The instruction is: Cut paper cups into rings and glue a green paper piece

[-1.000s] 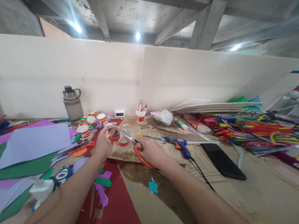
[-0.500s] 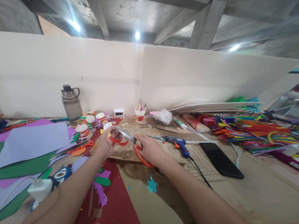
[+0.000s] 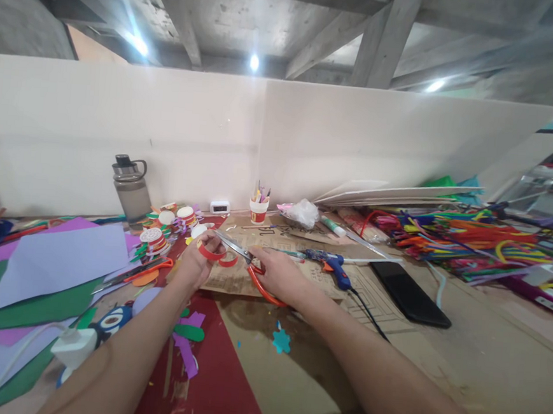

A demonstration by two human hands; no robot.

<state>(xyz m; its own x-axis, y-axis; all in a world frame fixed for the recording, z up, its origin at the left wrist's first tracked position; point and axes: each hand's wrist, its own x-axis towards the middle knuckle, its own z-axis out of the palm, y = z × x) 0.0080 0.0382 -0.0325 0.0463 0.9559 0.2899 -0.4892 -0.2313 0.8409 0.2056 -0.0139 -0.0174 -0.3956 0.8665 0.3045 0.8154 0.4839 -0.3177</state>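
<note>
My right hand (image 3: 278, 274) is closed around the orange handles of the scissors (image 3: 240, 250); the blades extend toward my left hand, but I cannot tell how far they are parted. My left hand (image 3: 194, 264) holds a red strip (image 3: 209, 253) between thumb and fingers, the strip curling toward the blades; exact finger placement is partly hidden. Both hands are located over the middle of the worktop (image 3: 483, 376), above a brown cardboard piece (image 3: 270, 283). Between my forearms, toward the near edge, lie a teal cutout (image 3: 282, 341) and, left of it, purple scraps (image 3: 188, 356). Right of my right hand is a blue glue gun (image 3: 341, 274), its black cord running toward the near edge; next to it rests a black phone (image 3: 410, 295). A large bundle of coloured stems (image 3: 475, 242) occupies the far right corner. Along the far edge, from left to right, stand a grey bottle (image 3: 133, 192), a small white clock (image 3: 219, 207) and a pen cup (image 3: 258, 213). Decorated paper cups (image 3: 154, 242) sit in front of the bottle. Coloured sheets (image 3: 61, 266) overlap along the left edge. A white panel (image 3: 168, 122) rises behind the far edge.
</note>
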